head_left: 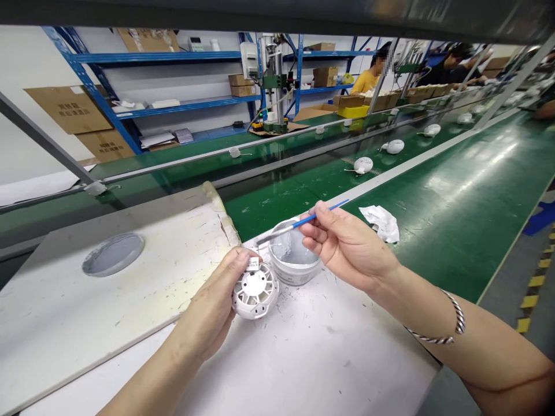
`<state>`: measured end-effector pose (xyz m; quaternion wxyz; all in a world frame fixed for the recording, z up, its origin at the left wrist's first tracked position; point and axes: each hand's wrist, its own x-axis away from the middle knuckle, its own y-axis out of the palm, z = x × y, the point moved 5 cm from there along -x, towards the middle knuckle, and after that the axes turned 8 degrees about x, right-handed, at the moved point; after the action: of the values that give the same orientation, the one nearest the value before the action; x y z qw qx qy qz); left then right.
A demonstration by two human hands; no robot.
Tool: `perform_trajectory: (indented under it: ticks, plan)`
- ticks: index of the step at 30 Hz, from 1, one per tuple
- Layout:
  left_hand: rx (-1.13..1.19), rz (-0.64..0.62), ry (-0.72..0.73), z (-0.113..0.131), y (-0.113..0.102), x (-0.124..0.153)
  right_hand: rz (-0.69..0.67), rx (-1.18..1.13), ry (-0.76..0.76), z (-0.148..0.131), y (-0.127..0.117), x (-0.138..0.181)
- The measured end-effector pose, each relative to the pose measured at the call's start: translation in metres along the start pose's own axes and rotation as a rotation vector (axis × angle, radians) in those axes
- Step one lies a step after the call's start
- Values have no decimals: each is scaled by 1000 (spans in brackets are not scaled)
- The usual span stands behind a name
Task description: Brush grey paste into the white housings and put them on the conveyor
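My left hand grips a white round finned housing with a small label on top, and part of it is hidden by my fingers. My right hand holds a thin blue-handled brush by its shaft. The brush's grey-coated tip rests at the rim of an open white tub of grey paste. The tub stands on the white bench between my hands. A twisted silver bangle circles my right wrist.
To the left lies a worn white board with a round grey paste patch. Crumpled white tissue sits on the green conveyor belt, which carries several white round units. Two co-workers and blue shelving stand beyond.
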<state>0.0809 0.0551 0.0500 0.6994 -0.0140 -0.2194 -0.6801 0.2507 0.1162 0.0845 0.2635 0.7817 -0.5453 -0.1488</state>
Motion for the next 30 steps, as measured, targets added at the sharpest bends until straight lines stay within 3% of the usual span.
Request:
perform_trajectory:
  ticks: [6, 15, 19, 22, 26, 28, 30]
  plan:
    - [61, -43, -1, -1, -2, 1, -44, 48, 55, 18, 1, 2]
    - [-13, -44, 12, 3, -2, 4, -52, 156, -63, 24, -6, 4]
    - [-20, -34, 21, 5, -3, 4, -38, 361, -299, 13, -6, 14]
    - [-11, -17, 36, 7, -4, 5, -92, 576, -605, 1, -2, 30]
    - [-10, -5, 47, 9, -3, 6, -402, 893, -966, -8, 12, 51]
    - [-14, 0, 53, 9, -3, 6, -582, 1050, -1076, -9, 18, 58]
    - [-24, 4, 62, 10, -4, 6, -675, 1179, -1154, -12, 22, 63]
